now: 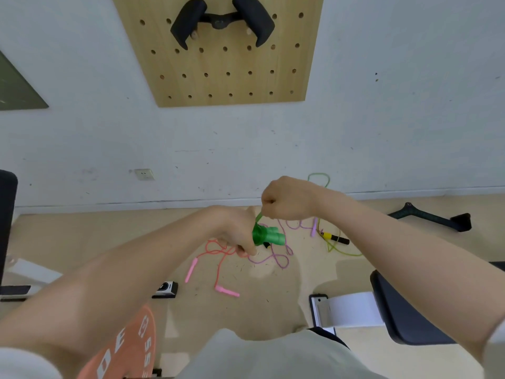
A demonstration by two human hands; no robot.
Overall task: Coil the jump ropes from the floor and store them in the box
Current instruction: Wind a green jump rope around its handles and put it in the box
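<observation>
Two hands grip one green rope (266,235): left (237,233), right (287,199); three ropes lie on floor (259,302).

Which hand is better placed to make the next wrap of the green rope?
Right hand: it pinches the free cord just above the green rope bundle, while the left hand is occupied gripping that bundle.

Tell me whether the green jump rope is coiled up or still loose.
Mostly coiled: the green jump rope forms a tight bundle gripped by the left hand, while the right hand pinches one last strand above it.
</observation>
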